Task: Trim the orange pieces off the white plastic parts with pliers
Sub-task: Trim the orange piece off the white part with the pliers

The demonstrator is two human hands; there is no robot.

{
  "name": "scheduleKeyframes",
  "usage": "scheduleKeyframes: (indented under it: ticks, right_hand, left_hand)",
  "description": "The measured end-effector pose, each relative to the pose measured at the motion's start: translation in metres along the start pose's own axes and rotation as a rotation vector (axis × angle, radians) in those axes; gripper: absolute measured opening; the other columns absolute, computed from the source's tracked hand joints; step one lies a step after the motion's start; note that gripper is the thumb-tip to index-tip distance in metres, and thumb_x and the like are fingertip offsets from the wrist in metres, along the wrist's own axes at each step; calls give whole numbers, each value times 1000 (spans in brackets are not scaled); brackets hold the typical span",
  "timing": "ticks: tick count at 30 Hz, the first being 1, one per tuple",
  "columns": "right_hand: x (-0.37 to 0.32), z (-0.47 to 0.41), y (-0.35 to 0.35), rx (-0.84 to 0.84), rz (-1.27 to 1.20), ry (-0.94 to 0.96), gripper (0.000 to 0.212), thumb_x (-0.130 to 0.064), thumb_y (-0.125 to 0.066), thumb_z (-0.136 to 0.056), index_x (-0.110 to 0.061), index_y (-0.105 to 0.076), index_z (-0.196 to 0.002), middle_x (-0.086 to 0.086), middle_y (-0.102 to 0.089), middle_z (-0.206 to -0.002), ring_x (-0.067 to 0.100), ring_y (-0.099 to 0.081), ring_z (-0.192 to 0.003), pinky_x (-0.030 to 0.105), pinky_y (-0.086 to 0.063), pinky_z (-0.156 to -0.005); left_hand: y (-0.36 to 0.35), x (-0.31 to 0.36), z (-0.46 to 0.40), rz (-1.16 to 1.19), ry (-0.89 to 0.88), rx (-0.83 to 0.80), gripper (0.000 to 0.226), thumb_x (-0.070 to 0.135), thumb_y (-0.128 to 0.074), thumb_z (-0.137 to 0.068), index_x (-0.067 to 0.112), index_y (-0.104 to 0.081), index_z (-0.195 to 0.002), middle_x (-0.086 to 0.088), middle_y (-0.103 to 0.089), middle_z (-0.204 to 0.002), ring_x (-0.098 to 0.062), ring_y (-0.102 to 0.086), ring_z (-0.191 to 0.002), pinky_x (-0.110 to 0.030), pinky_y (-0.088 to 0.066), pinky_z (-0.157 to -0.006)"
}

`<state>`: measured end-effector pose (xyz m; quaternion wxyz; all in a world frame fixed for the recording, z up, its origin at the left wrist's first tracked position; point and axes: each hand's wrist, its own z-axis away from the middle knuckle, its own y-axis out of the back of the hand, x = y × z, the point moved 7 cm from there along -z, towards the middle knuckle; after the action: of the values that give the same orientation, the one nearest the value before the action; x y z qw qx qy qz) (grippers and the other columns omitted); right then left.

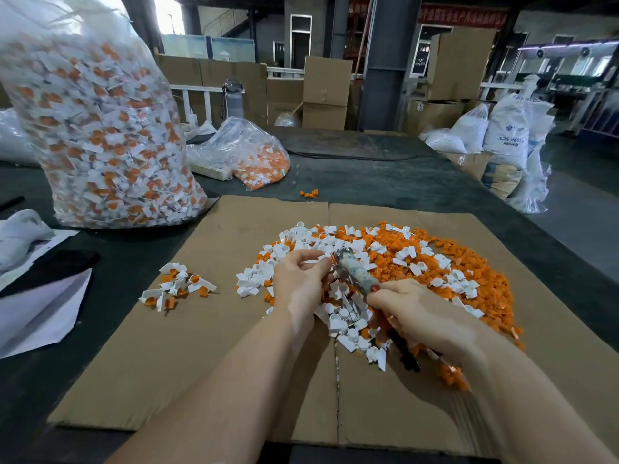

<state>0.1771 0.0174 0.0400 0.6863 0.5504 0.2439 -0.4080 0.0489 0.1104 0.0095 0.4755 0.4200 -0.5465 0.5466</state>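
Note:
My right hand (422,316) grips the pliers (355,274) by their wrapped handles, jaws pointing up and left. My left hand (298,276) pinches a small white plastic part (322,260) right at the jaws; the part is mostly hidden by my fingers. Under both hands lies a heap of trimmed white parts (345,319), and a wide spread of cut orange pieces (475,262) mixed with white ones lies to the right. A small group of untrimmed white-and-orange parts (177,286) sits to the left on the cardboard sheet (207,363).
A tall clear bag of untrimmed parts (107,128) stands at the back left, and a smaller bag (254,155) lies behind the cardboard. White paper and a dark object (50,272) lie at the left. Sacks (509,135) and cartons stand at the right and back.

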Motion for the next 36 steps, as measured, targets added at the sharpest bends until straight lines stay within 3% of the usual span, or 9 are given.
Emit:
scheduleKeyframes:
  ticks: [3,7,13,19,25,28,31,34,36]
  right_hand:
    - [-2,2,-1,-14,24,5,23,-25,-43,-96,-11,-53,-80,0,-52,-65,5,-53,-51,17,-36,-47]
    - [-4,1,-2,9,147,35,20,-27,-43,-94,-11,-49,-84,9,-54,-81,19,-52,-69,31,-38,-62]
    - [-9,3,0,119,293,96,21,-28,-41,-96,-15,-43,-80,6,-51,-85,21,-50,-70,30,-40,-63]
    - [-4,-1,3,223,371,115,29,-29,-44,-95,-18,-36,-70,0,-42,-75,18,-46,-66,26,-32,-55]
    - [6,-3,9,341,332,135,32,-55,-53,-85,-24,-48,-83,-10,-46,-84,6,-45,-71,23,-31,-55]
    - [13,-2,23,487,398,120,35,-58,-56,-81,-25,-50,-94,-14,-47,-82,6,-47,-74,23,-35,-56]
    - [25,-5,37,591,495,62,38,-55,-57,-83,-23,-50,-103,-7,-51,-87,13,-51,-80,27,-38,-60]
    - [37,-9,47,666,542,26,42,-52,-57,-83,-18,-54,-108,-3,-54,-93,17,-53,-88,28,-41,-66]
    - [42,-12,51,694,572,6,47,-53,-57,-83,-16,-55,-112,1,-57,-99,20,-54,-94,30,-43,-71]
  left_hand:
    - [-1,-1,2,30,27,3,7,5,-62,-89,13,-61,-88,-2,-63,-66,-5,-60,-52,-19,-52,-54]
    - [-4,-2,3,39,44,12,6,5,-61,-89,10,-60,-93,-4,-61,-68,-10,-60,-58,-24,-52,-60]
    - [-5,-4,6,39,55,29,7,4,-62,-88,11,-60,-91,-3,-62,-67,-8,-59,-55,-21,-52,-59]
    - [-5,-9,8,59,80,51,7,5,-63,-88,8,-62,-94,-5,-63,-72,-11,-61,-60,-22,-52,-59]
    - [6,-4,10,53,45,69,13,5,-62,-88,4,-61,-101,-8,-65,-75,-11,-62,-60,-22,-53,-59]
    - [39,13,2,-190,-144,156,8,6,-58,-92,7,-60,-99,-5,-64,-76,1,-58,-50,-11,-45,-45]
    - [86,28,-12,-578,-282,308,14,10,-56,-93,13,-65,-104,-5,-65,-99,-3,-60,-73,-7,-44,-63]
    - [127,30,-26,-899,-299,430,22,13,-54,-94,15,-67,-112,-9,-60,-113,-22,-58,-98,-32,-49,-87]
    - [141,28,-32,-1048,-271,465,23,16,-53,-95,20,-69,-111,-11,-59,-117,-29,-51,-110,-42,-41,-92]
